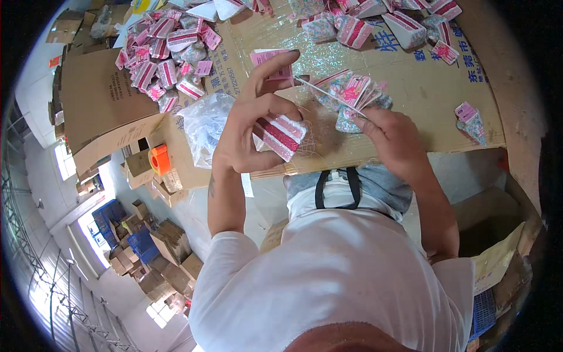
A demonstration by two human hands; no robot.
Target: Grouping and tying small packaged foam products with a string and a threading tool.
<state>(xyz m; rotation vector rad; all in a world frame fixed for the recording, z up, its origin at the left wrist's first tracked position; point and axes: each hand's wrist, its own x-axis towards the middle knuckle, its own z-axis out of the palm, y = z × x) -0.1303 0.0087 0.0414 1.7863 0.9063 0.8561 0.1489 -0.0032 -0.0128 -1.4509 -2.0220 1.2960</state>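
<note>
My left hand is closed around a toy cake slice with pink, white and dark red layers. A pink card tag shows behind its raised index finger. My right hand pinches one end of a thin white strip, which slants up to the left hand's fingers; whether it is a cord or a stick I cannot tell. Just beyond the right fingers are several pink tags and glitter-speckled cake slices, partly hidden by that hand.
Piles of tagged cake slices lie at the far left and far right of the cardboard-covered table. One lone slice sits near the right edge. A clear plastic bag is beside my left wrist. An orange tape dispenser stands left.
</note>
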